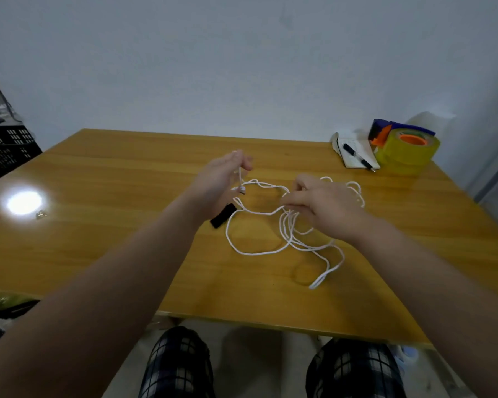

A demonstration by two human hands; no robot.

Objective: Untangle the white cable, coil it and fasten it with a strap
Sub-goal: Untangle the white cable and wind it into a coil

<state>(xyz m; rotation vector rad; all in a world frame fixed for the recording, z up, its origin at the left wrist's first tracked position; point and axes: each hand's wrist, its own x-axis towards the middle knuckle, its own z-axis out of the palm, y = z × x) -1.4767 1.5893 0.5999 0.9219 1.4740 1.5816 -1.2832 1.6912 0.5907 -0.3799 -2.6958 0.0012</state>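
A thin white cable [252,252] lies in loose tangled loops on the wooden table [112,173]. My left hand [219,179] pinches one end of the cable between thumb and fingers, and the plug dangles just below the fingers. My right hand [322,205] grips a bundle of several strands, lifted slightly off the table; loops hang from it toward me. A black strap [222,216] lies flat on the table, partly hidden under my left wrist. A doubled end of the cable [318,281] points toward the near edge.
At the back right stand a yellow tape roll in a dispenser [406,149] and a notepad with a black pen [357,155]. A small shiny object [41,214] lies at the left beside a light glare. A black crate [7,150] sits off the table's left.
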